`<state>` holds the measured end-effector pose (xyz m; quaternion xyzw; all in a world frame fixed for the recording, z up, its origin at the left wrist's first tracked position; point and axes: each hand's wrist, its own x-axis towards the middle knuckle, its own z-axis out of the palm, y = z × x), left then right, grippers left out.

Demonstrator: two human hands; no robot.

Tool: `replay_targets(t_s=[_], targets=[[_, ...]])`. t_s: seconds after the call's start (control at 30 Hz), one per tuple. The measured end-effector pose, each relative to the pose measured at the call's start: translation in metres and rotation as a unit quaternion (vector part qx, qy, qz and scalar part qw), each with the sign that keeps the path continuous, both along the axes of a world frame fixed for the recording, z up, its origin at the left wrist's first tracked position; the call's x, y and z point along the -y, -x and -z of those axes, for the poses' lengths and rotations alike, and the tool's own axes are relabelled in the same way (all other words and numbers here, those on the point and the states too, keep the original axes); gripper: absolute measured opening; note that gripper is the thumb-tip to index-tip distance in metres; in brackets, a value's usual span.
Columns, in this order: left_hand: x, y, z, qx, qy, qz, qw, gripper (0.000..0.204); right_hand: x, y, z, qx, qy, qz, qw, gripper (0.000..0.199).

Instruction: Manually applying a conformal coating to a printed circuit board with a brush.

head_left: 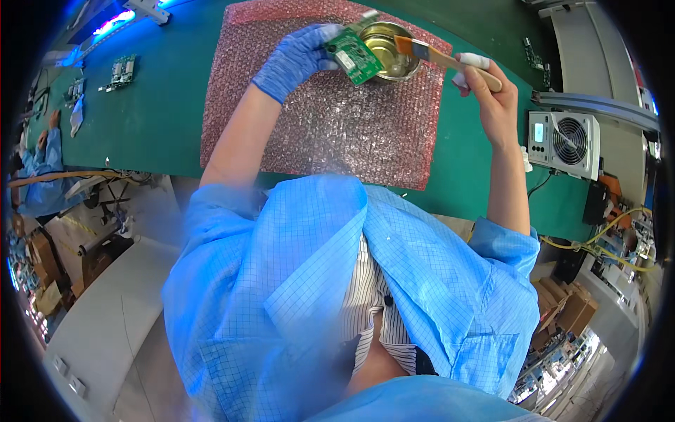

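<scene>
My left hand (299, 58), in a blue glove, is closed on the edge of a green circuit board (357, 59). The board is tilted and overlaps the left side of a round metal bowl (416, 69) that holds some yellowish liquid. My right hand (492, 88) has white coverings on some fingertips and grips the wooden handle of a flat paintbrush (450, 60). The brush's orange bristles are over the bowl, a little to the right of the board and apart from it. Whether the bristles touch the liquid, I cannot tell.
Under the bowl lies a sheet of pink bubble wrap (330, 133) on a green table (169, 112). A white fan unit (566, 143) stands at the right edge. More circuit boards (121, 74) lie to the left, below a lit lamp (112, 22). A co-worker's hands (50, 126) show at the far left.
</scene>
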<state>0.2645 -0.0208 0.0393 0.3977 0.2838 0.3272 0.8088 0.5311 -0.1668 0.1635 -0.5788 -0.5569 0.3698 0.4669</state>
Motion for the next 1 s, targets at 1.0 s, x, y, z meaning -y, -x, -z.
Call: replay_targets(t_s=[1.0], targets=[[0.011, -0.011, -0.029, -0.102, -0.123, 0.061, 0.985, 0.043, 0.007, 0.042, 0.016, 0.132, 0.047, -0.025, 0.99, 0.021]])
